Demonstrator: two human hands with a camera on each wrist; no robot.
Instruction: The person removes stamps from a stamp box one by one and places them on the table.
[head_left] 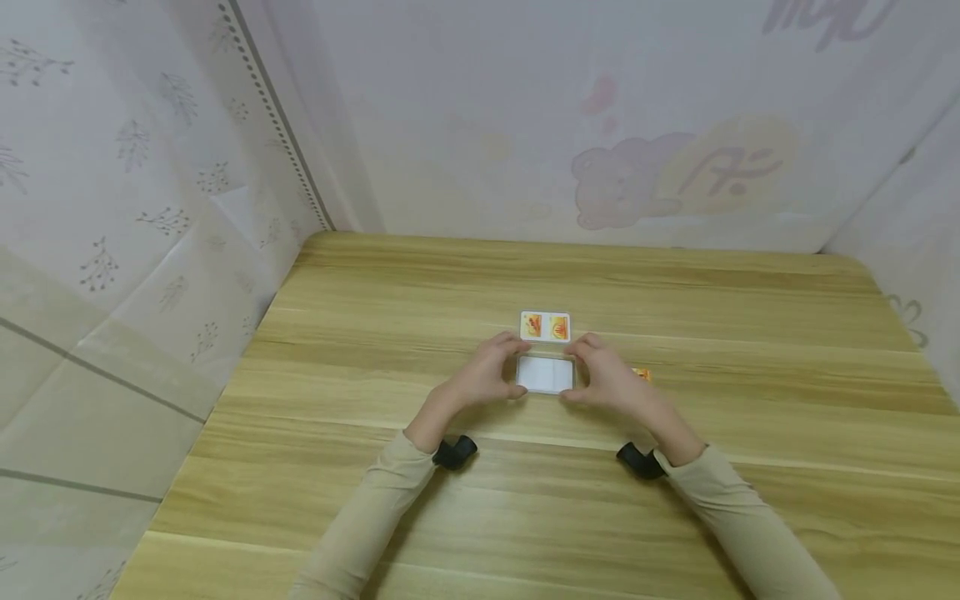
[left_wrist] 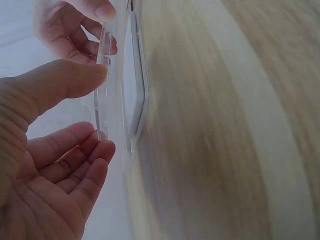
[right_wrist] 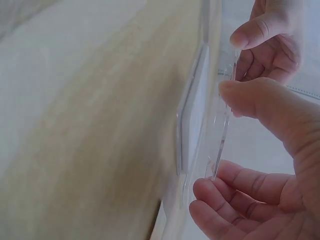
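Note:
My left hand [head_left: 483, 372] and right hand [head_left: 609, 377] face each other, pinching the two ends of a clear plastic cover [left_wrist: 102, 95] between thumb and fingers. The cover is raised a little off the table. Right below it lies a flat white rectangular piece [right_wrist: 194, 115] with a thin, layered edge. Seen from the head view, the white piece [head_left: 545, 375] shows through the cover. Just beyond the fingertips, a white-bordered card [head_left: 545, 327] with two orange and yellow pictures lies flat.
A small orange printed piece [head_left: 641, 374] peeks out behind the right hand, mostly hidden. Everything lies on a wood-grain table [head_left: 420, 283]. Printed pale curtains [head_left: 465, 125] hang along its back and sides. Black wrist straps [head_left: 455, 452] sit at both cuffs.

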